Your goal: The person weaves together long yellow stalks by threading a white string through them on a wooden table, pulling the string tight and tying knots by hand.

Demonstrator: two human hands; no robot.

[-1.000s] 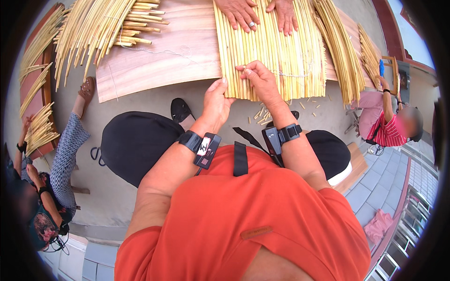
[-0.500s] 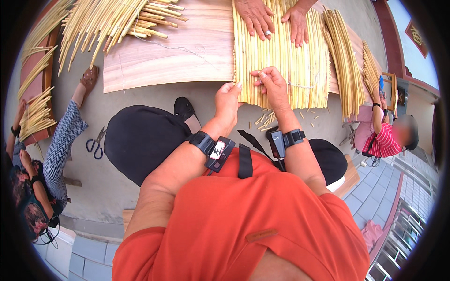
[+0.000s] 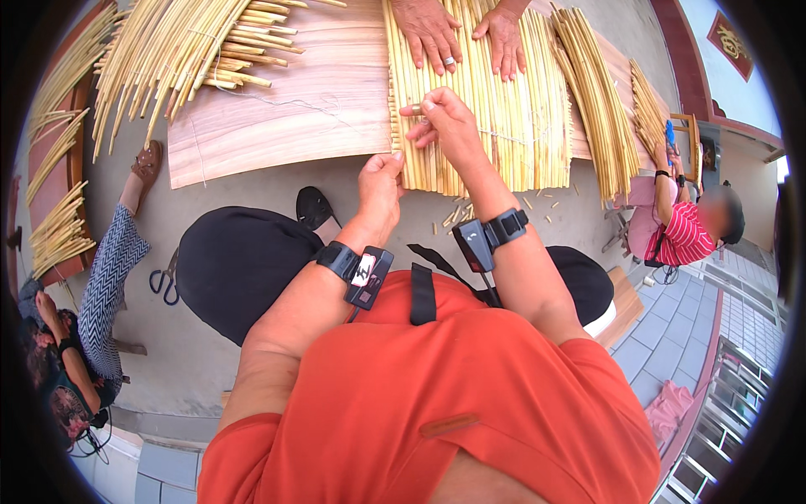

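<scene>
My left hand [image 3: 379, 189] pinches the lower left corner of a mat of pale yellow reeds [image 3: 529, 160] laid on a wooden board [image 3: 252, 143]. My right hand [image 3: 447, 130] is over the mat's left part, higher than my left, thumb and forefinger closed around something small that I cannot make out clearly. A thin string [image 3: 495, 134] runs across the reeds to the right of it. Another person's two hands [image 3: 428, 38] lie spread on the upper part of the mat.
Reed bundles lie at upper left [image 3: 159, 59] and right [image 3: 596, 101]. Cut pieces [image 3: 449, 218] litter the floor. Dark scissors [image 3: 165, 286] lie beside my left knee. A person in patterned trousers [image 3: 117, 286] sits left, another in a striped top [image 3: 680, 227] right.
My right hand has risen up the mat and slightly left, away from my left hand, which stays at the corner. The other person's hands remain spread on the reeds.
</scene>
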